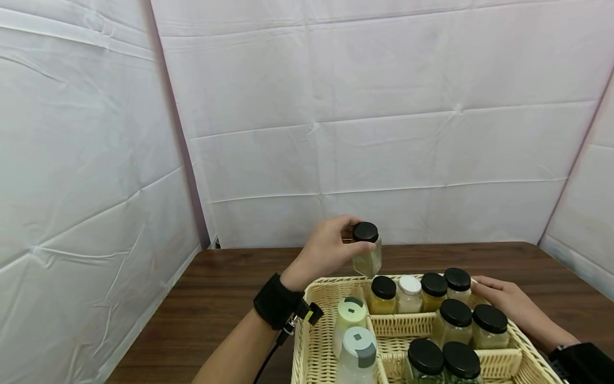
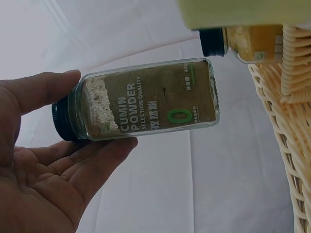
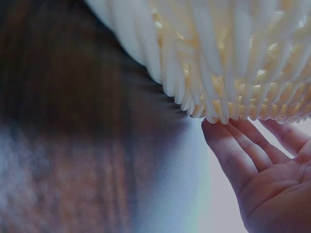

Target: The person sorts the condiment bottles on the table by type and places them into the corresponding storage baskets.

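Black-capped cumin jar, half full.

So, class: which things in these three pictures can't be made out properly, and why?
- Labels on the jars in the basket: head view, too small.
- Right hand fingertips: hidden behind the basket rim.
- Table: right wrist view, blurred.
- Front jars: cut off by the bottom edge.

Desk: dark brown wood grain.
Backdrop: white creased sheeting on three sides.
Black-lidded jars: upright, grouped in compartments.
White-lidded jar: back row.
Pale green-capped bottles: left compartment.
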`<control>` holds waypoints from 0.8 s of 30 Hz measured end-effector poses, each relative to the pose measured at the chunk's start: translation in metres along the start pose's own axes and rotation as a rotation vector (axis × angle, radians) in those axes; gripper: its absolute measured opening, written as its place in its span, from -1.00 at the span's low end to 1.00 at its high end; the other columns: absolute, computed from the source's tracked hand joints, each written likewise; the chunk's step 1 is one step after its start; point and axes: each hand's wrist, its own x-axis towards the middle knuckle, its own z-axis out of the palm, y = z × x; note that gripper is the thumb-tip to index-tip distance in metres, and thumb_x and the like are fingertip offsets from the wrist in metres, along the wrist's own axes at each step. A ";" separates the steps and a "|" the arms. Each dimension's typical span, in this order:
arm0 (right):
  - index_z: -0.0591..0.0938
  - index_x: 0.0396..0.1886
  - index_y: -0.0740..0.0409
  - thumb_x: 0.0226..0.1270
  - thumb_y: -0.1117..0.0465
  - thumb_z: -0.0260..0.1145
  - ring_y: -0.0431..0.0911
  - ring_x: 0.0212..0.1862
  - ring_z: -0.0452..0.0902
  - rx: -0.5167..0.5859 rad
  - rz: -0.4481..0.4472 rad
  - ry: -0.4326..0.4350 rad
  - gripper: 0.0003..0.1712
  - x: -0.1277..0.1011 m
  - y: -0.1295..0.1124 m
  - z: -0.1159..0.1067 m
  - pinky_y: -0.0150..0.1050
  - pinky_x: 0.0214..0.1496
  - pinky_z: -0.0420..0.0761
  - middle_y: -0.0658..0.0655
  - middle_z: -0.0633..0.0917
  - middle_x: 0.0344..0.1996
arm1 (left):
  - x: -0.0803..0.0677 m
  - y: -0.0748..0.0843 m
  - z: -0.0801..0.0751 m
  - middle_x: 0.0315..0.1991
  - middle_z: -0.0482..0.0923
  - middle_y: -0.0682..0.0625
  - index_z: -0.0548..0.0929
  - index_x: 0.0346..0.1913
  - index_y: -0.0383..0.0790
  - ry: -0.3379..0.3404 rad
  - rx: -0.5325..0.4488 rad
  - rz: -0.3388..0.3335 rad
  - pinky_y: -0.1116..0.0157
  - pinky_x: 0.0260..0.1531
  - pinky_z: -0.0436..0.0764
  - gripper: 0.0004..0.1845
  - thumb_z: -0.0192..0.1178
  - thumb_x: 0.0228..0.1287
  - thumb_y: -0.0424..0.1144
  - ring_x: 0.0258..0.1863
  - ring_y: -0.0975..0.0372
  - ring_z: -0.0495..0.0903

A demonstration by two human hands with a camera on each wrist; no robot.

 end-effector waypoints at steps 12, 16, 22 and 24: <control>0.07 0.64 0.53 0.78 -0.24 -0.10 0.62 0.48 0.09 -0.024 -0.007 0.041 -0.06 0.005 0.001 0.002 0.37 0.32 0.43 0.67 0.14 0.53 | -0.003 0.006 0.001 0.01 0.72 -0.06 0.66 0.23 -0.30 -0.004 0.013 0.008 0.33 0.00 0.62 -0.60 0.45 0.40 -0.33 0.00 0.23 0.70; 0.04 0.64 0.53 0.76 -0.27 -0.10 0.63 0.48 0.05 -0.030 -0.014 0.034 -0.01 0.003 0.000 0.002 0.40 0.34 0.39 0.68 0.09 0.54 | -0.004 0.009 0.000 0.03 0.72 -0.06 0.65 0.26 -0.29 0.000 0.002 0.002 0.32 0.03 0.63 -0.58 0.45 0.41 -0.32 0.02 0.22 0.71; 0.05 0.65 0.52 0.74 -0.31 -0.09 0.64 0.48 0.04 -0.031 -0.009 0.033 0.02 0.003 0.000 0.002 0.43 0.33 0.36 0.67 0.08 0.54 | -0.006 0.015 0.001 0.03 0.71 -0.07 0.65 0.27 -0.29 0.009 0.001 0.037 0.34 0.04 0.63 -0.56 0.46 0.40 -0.31 0.00 0.24 0.71; 0.07 0.64 0.52 0.75 -0.30 -0.09 0.63 0.48 0.07 -0.038 -0.003 0.043 0.00 0.004 0.000 0.002 0.41 0.32 0.40 0.67 0.11 0.53 | -0.007 0.018 0.002 0.03 0.71 -0.08 0.65 0.27 -0.30 0.009 0.001 0.052 0.35 0.04 0.63 -0.56 0.47 0.40 -0.31 0.00 0.25 0.71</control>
